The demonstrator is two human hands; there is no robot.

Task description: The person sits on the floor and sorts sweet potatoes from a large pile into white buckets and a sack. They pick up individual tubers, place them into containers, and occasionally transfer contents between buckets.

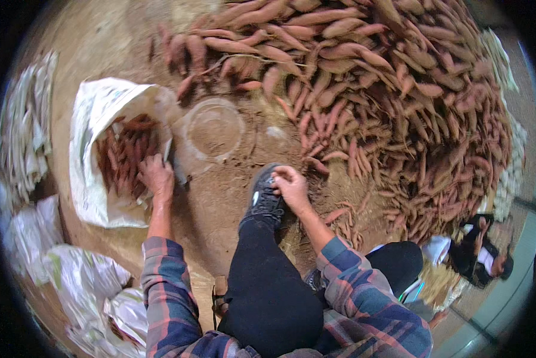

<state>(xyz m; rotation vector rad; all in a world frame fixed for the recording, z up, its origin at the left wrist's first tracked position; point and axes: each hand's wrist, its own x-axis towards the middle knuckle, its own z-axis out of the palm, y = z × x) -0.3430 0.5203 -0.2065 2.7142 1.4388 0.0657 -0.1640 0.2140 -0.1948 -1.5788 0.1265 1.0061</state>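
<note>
A white woven sack [86, 179] lies to the left with its mouth facing me, and reddish sweet potatoes [127, 156] fill part of it. My left hand [157, 176] is at the sack's mouth, over the lower right part of those roots; its fingertips are partly hidden, so whether it grips the sack's edge or a root does not show. Above the toe of my dark shoe [263, 197], my right hand [290, 185] has its fingers curled, thumb near the fingertips, with nothing visible in them. A large heap of sweet potatoes [384, 98] spreads from the top to the right.
A round ring mark [214, 128] shows on the dirt floor between sack and heap. Folded sacks [28, 129] lie at the far left, with shiny plastic bags [84, 286] below them. Another person [485, 250] is at the lower right, past the heap.
</note>
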